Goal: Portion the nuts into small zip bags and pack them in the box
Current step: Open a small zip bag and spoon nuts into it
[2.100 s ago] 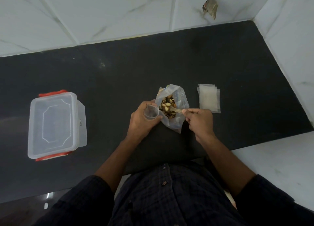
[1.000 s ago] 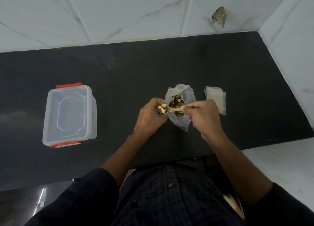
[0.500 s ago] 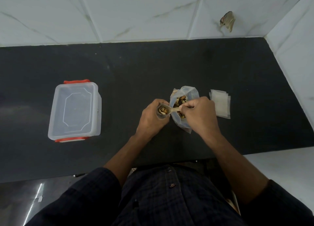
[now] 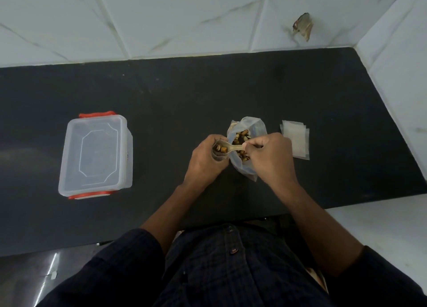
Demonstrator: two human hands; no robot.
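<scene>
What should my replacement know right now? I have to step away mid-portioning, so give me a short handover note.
Left hand: shut on small zip bag, held open beside the big nut bag.
Right hand: shut on spoon, its bowl with nuts over the small bag's mouth.
Spare zip bags: stacked to the right of the nut bag.
Box: far left on the counter, lid on.
Done: first bag being filled.
Left: finish filling, seal, fill the others, open the box, pack.

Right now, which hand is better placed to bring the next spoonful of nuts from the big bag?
The right hand. It already pinches the spoon handle and hangs directly over the open big bag. The left hand is busy holding the small zip bag open under the spoon.
</scene>
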